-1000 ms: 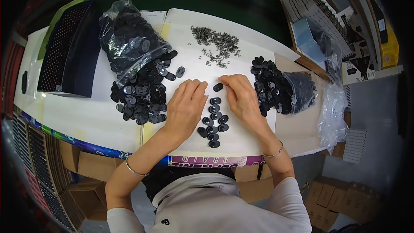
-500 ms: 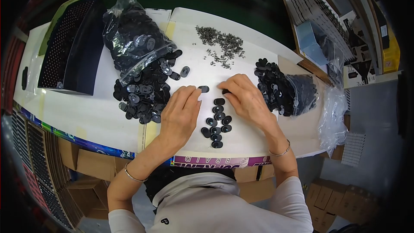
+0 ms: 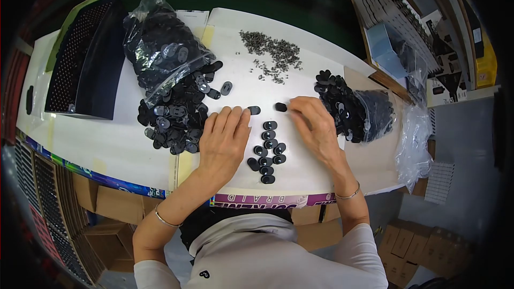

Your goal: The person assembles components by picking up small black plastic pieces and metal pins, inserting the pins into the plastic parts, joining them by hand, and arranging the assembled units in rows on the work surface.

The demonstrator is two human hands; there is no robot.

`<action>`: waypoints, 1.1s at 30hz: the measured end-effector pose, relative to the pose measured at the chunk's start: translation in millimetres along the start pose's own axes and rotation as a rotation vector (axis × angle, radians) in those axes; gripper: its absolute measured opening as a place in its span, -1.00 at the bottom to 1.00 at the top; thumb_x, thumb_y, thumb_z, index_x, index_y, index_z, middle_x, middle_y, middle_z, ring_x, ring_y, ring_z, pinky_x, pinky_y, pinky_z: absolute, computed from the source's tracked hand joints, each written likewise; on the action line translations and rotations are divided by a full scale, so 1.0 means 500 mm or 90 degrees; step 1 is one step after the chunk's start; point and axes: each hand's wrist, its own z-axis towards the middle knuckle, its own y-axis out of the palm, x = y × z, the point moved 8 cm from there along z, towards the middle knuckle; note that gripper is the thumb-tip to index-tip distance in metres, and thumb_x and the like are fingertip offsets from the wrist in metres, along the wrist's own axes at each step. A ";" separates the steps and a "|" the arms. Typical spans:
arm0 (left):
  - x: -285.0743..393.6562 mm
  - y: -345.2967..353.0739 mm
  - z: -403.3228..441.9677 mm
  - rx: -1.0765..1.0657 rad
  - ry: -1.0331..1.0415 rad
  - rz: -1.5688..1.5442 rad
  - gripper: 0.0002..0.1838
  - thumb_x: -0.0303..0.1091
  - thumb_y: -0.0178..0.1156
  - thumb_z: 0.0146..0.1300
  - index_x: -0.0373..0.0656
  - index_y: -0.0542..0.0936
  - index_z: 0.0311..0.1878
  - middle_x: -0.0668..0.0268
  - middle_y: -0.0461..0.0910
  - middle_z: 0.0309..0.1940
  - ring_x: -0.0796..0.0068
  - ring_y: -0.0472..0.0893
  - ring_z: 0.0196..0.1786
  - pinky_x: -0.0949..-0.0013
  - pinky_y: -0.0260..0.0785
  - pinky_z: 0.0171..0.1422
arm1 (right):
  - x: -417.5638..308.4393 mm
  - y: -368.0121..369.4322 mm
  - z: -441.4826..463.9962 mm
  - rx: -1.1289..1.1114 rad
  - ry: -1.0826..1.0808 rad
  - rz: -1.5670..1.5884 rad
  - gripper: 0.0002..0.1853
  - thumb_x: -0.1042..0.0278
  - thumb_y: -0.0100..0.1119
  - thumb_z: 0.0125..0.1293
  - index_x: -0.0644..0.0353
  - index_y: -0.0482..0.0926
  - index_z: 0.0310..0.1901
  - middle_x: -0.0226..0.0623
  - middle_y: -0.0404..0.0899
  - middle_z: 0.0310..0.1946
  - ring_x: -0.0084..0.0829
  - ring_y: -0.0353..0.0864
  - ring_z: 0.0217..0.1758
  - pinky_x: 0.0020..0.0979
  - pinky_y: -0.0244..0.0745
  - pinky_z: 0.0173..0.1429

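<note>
My left hand (image 3: 224, 139) lies palm down on the white table, fingers stretched out. A small dark oval plastic piece (image 3: 255, 110) lies at its index fingertip; I cannot make out whether they touch. My right hand (image 3: 316, 128) is bent, with thumb and fingers apart and nothing visible between them. Just left of its fingertips lies a black oval piece (image 3: 280, 107). Between my hands, a staggered column of oval black pieces (image 3: 269, 144) runs toward the front edge, most with a shiny spot. Left of my left hand is a heap of grey-black oval pieces (image 3: 174, 120).
A clear bag of black pieces (image 3: 166, 48) stands behind the left heap. Small metal parts (image 3: 273, 53) are scattered at the back. Black pieces (image 3: 340, 109) spill from another bag (image 3: 375, 115) at right. A dark box (image 3: 85, 64) stands at far left.
My right hand has moved slightly right, off the black oval piece, which now lies uncovered on the table. The left hand stays about where it was, its fingers a little more spread.
</note>
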 end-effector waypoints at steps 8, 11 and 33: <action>0.005 0.016 0.010 -0.008 -0.002 0.004 -0.52 -0.42 0.48 0.30 -0.35 0.70 0.27 0.07 0.63 0.24 0.03 0.60 0.31 -0.04 0.42 0.39 | -0.031 0.041 0.043 -0.053 -0.093 -0.010 -0.75 0.63 0.47 0.30 0.26 0.72 -0.01 -0.18 0.73 -0.03 -0.07 0.72 0.03 -0.15 0.65 0.11; 0.005 0.019 0.009 -0.012 -0.008 0.004 -0.51 -0.42 0.48 0.30 -0.34 0.69 0.28 0.08 0.62 0.25 0.04 0.59 0.32 -0.04 0.41 0.40 | -0.040 0.049 0.050 -0.046 -0.100 0.012 -0.75 0.63 0.46 0.30 0.25 0.72 0.00 -0.18 0.73 -0.05 -0.07 0.72 0.00 -0.15 0.65 0.09; 0.001 0.021 0.010 -0.032 -0.029 -0.007 -0.55 -0.41 0.45 0.34 -0.32 0.71 0.27 0.10 0.62 0.27 0.05 0.57 0.34 -0.05 0.39 0.41 | -0.054 0.084 0.071 -0.101 -0.143 0.020 -0.70 0.58 0.40 0.25 0.34 0.76 0.04 -0.14 0.75 0.00 -0.11 0.73 0.07 -0.14 0.64 0.22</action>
